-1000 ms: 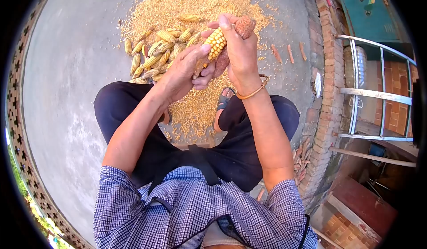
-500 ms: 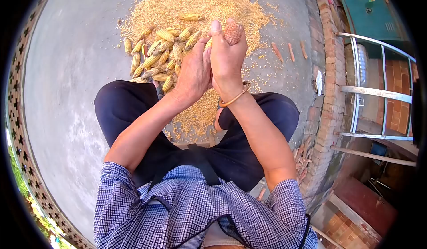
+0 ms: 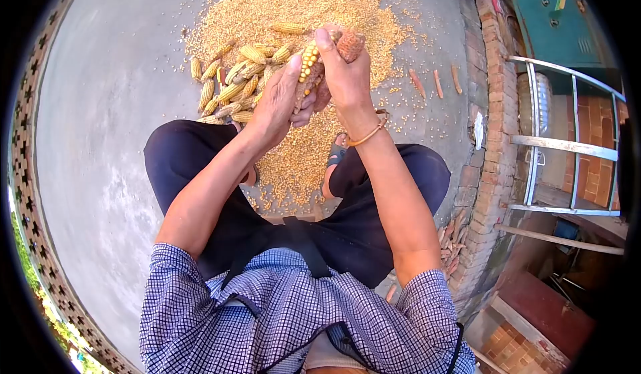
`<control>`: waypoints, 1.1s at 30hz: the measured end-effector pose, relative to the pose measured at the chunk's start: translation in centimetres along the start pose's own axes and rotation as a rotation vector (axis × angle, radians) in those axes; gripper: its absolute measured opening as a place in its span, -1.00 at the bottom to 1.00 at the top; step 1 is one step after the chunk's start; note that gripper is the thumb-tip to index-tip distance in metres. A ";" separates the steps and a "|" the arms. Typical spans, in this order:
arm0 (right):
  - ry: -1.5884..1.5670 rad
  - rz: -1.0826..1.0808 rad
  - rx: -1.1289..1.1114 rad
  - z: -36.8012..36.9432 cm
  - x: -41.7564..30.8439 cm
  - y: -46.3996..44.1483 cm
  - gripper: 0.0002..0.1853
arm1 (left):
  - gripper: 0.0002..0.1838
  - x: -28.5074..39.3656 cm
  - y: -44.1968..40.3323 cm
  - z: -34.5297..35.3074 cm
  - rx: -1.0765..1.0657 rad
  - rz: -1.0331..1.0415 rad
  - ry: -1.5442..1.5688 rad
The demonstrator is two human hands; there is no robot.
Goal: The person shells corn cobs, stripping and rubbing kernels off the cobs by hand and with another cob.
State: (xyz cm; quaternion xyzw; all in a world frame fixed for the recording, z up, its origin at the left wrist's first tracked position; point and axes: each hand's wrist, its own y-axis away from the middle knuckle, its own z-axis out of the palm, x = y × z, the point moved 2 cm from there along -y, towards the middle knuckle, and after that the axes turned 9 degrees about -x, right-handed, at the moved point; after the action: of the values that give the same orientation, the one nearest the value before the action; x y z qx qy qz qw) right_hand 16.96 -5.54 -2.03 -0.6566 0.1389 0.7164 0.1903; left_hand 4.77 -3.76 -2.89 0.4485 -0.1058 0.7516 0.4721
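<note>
In my left hand (image 3: 275, 105) is a partly shelled ear of corn (image 3: 308, 63), with a strip of yellow kernels still on it and bare reddish cob beside them. The fingers wrap it from below, thumb along its side. My right hand (image 3: 351, 87) is closed around a bare reddish corncob (image 3: 351, 45) and meets the ear, thumb up near its top. Whole ears of corn (image 3: 232, 93) lie piled just beyond and left of my left hand. Loose kernels (image 3: 294, 0) spread over the ground beyond both hands and between my feet.
Several stripped cobs (image 3: 416, 83) lie on the concrete to the right, and more are heaped near my right knee (image 3: 454, 240). A low brick edge (image 3: 493, 133) runs along the right, with a metal railing (image 3: 567, 145) past it. A sandal (image 3: 338, 148) shows among the kernels.
My hands have turned and drawn slightly apart, so the ear's remaining kernel strip now shows between them. My left hand has lowered a little. Both hands keep their hold.
</note>
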 end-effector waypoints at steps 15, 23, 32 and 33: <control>-0.366 0.165 0.087 -0.2 -2.1 1.4 -0.82 | -0.55 -0.3 -0.7 0.9 0.155 0.332 -1.087; 0.019 -0.025 0.212 0.1 -0.3 1.3 -0.82 | -0.48 -0.6 0.4 1.8 0.009 0.116 -0.415; -0.357 0.149 -0.114 -1.0 -1.8 0.5 -0.62 | -0.49 1.9 1.7 -0.5 -0.071 -0.054 0.011; -0.366 0.164 -0.083 -0.9 -2.3 0.6 -0.63 | -0.49 1.9 1.6 -0.3 -0.059 -0.009 -0.075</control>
State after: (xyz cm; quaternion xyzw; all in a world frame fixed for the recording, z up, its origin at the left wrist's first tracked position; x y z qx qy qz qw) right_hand 17.69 -6.68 0.15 -0.5091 0.1255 0.8421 0.1262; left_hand 3.06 -3.26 -1.22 0.4627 -0.1434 0.7286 0.4842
